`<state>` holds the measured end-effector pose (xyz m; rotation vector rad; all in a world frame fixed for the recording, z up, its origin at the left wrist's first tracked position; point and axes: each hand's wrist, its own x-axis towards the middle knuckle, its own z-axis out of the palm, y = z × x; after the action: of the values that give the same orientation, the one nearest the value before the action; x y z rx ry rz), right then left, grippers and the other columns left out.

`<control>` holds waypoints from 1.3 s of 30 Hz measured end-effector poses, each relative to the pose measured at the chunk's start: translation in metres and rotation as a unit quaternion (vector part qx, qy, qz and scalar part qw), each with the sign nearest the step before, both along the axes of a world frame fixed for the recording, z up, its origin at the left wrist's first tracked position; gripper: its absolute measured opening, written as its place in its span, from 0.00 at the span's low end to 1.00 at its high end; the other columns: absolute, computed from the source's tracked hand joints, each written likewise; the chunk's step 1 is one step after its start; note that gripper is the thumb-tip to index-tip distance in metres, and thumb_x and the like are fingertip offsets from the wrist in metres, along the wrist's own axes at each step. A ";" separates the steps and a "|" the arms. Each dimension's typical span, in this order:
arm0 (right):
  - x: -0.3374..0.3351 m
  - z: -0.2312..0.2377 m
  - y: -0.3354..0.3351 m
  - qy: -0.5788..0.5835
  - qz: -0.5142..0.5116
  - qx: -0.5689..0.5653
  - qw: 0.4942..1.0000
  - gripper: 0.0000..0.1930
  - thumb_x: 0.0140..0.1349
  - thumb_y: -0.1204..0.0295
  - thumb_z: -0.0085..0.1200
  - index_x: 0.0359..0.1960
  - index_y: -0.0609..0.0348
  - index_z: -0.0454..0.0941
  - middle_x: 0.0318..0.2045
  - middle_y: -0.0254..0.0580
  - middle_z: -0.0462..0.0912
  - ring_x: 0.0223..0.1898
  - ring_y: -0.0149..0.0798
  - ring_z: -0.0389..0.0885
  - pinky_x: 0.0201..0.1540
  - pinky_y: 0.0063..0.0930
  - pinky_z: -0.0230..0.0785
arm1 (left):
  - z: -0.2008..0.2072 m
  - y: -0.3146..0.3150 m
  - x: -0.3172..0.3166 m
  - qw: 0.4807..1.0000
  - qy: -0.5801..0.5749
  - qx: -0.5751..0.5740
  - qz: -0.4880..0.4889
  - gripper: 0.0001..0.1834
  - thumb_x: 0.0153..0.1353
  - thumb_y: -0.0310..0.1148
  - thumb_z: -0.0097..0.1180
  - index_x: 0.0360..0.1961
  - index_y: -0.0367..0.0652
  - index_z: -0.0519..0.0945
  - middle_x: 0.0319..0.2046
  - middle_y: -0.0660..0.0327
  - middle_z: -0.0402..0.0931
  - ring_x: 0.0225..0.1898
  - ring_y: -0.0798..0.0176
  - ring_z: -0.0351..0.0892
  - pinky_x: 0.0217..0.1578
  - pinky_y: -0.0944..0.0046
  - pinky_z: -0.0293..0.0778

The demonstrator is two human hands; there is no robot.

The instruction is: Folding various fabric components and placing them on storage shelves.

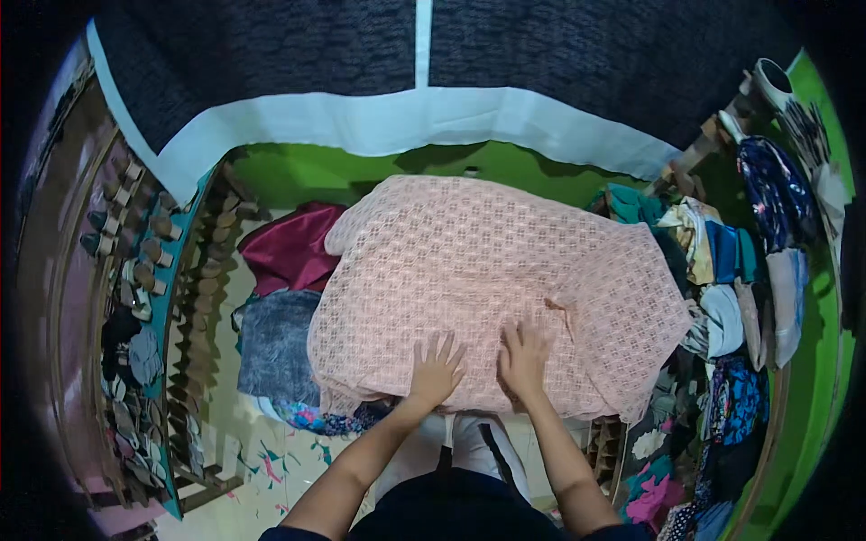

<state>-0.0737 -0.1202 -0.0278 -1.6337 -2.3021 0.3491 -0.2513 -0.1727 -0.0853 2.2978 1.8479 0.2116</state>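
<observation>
A large pale pink openwork cloth [433, 261] lies spread over a raised surface in front of me. It hangs over the near edge and bunches into a fold on the right side. My left hand [437, 371] rests flat on it near the front edge, fingers apart. Beside it, my right hand [525, 356] also presses on the cloth with fingers spread, just left of the bunched fold. Neither hand grips anything. Whatever lies beneath the cloth is hidden.
Left of the cloth lie a maroon satin cloth [289, 248] and a grey-blue folded cloth [280, 347]. Shoe racks [176, 343] line the left wall. Folded clothes [722, 320] are piled on the right. Dark curtains [559, 54] with a white border hang at the back. Fabric scraps [271, 464] litter the floor.
</observation>
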 end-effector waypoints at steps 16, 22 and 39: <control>0.284 0.107 0.155 0.006 -0.130 0.089 0.988 0.21 0.58 0.69 0.42 0.54 0.60 0.63 0.55 0.55 0.62 0.61 0.55 0.52 0.60 0.46 0.44 | 0.029 0.135 0.194 0.911 -0.379 -0.028 0.161 0.44 0.53 0.49 0.51 0.58 0.24 0.51 0.58 0.36 0.50 0.61 0.41 0.50 0.60 0.53 0.47; 0.321 0.105 0.191 0.082 -0.077 -0.118 0.987 0.22 0.60 0.61 0.39 0.50 0.65 0.67 0.43 0.61 0.73 0.48 0.60 0.70 0.52 0.43 0.58 | 0.026 0.174 0.224 0.796 -0.486 -0.001 0.360 0.37 0.49 0.42 0.57 0.53 0.24 0.61 0.49 0.36 0.63 0.52 0.44 0.64 0.53 0.56 0.60; 0.204 0.172 0.263 0.001 0.359 -0.036 0.933 0.11 0.42 0.78 0.49 0.31 0.61 0.75 0.30 0.49 0.75 0.37 0.47 0.74 0.40 0.35 0.65 | 0.121 0.123 0.254 0.722 -0.669 0.063 0.164 0.48 0.50 0.41 0.54 0.63 0.48 0.33 0.59 0.41 0.43 0.57 0.42 0.56 0.54 0.44 0.61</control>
<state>0.1302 0.1426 0.1446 -0.7433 -2.8383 0.5881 0.0028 -0.0496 0.0361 1.0386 1.2766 1.5601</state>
